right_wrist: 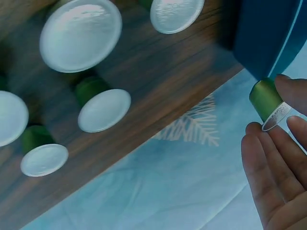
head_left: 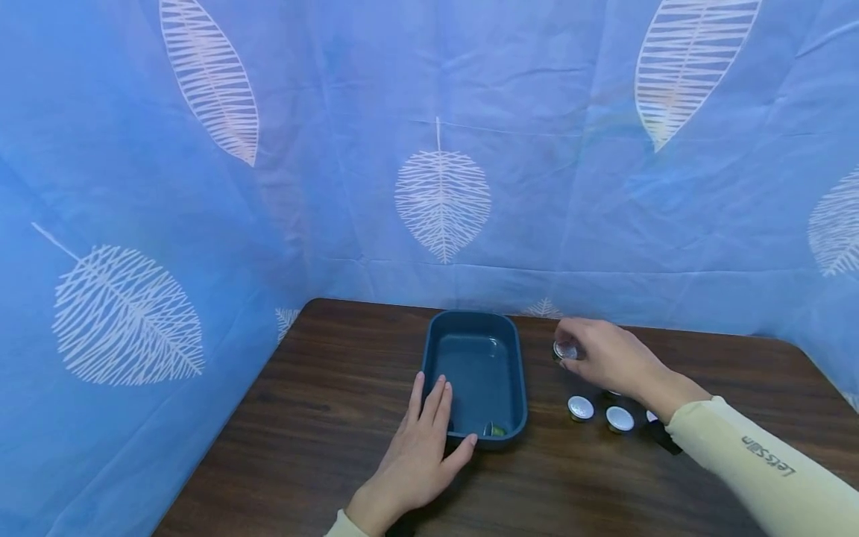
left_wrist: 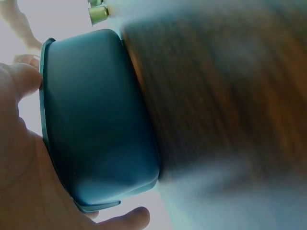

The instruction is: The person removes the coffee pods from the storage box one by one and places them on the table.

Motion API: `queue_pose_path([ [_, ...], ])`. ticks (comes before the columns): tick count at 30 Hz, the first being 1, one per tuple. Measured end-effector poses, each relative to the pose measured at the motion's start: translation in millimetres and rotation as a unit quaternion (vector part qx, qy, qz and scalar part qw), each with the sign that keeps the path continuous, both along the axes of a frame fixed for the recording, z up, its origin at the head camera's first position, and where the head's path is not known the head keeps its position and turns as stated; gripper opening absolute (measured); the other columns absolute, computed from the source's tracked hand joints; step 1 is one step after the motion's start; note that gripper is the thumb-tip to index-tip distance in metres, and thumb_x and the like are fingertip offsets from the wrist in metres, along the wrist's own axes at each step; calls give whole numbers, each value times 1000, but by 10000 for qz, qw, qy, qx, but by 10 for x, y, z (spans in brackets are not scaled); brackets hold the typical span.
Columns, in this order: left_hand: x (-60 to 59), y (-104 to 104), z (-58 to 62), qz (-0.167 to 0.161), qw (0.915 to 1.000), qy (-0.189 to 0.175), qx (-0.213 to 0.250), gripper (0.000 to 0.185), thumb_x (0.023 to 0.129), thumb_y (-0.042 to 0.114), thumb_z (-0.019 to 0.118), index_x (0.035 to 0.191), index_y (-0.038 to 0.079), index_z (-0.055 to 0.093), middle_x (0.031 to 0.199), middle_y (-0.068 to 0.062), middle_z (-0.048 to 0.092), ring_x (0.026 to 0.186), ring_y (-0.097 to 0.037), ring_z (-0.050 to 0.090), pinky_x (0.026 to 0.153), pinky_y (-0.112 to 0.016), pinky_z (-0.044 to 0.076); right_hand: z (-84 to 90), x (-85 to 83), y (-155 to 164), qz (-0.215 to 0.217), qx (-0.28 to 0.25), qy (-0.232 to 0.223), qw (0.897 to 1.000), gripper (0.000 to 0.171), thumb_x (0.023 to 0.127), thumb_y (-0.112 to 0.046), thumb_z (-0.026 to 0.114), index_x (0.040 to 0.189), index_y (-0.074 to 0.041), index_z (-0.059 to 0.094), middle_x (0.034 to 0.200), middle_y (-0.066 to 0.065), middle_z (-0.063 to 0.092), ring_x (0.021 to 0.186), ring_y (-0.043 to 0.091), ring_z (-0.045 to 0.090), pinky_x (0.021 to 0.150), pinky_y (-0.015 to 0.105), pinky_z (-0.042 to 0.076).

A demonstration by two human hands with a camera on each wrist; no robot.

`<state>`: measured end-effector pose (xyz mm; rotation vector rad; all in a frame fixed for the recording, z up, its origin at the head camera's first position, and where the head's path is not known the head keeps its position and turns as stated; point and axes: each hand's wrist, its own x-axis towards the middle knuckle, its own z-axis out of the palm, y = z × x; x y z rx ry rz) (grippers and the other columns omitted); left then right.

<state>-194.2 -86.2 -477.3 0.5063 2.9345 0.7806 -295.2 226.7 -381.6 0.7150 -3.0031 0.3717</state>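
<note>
Pinching a green capsule (right_wrist: 266, 99) between thumb and fingertips, my right hand (head_left: 604, 356) holds it right of centre, foil end sideways. My left hand (head_left: 419, 447) lies open, flat against the blue tray (head_left: 511, 365).

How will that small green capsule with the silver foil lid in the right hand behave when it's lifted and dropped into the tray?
The small green capsule is pinched by the right hand between fingertips alone, so it is probably light. Its smooth tapered body may slip. Its round shape suggests it could roll if it lands sideways in the dark blue rectangular tray.
</note>
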Motion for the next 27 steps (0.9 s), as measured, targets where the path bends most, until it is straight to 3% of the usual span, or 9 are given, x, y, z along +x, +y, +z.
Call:
queue_pose_path([
  [8,1,-7,-12,69,10000,51,5,85,109,61,49,172,10,23,182,-9,19,171,-36,-4,131,-65,26,-102,-19,118,85,23,-273,9996,19,89,-12,86,101,-17,71,91,-5,70,77,10,57,65,33,50],
  [27,9,9,11,17,10000,65,-14,85,109,62,47,173,10,22,183,-8,17,171,-35,-4,131,-63,27,-413,-95,313,205,308,-641,9973,25,86,-3,84,93,-16,64,88,-5,63,76,12,51,65,34,46],
])
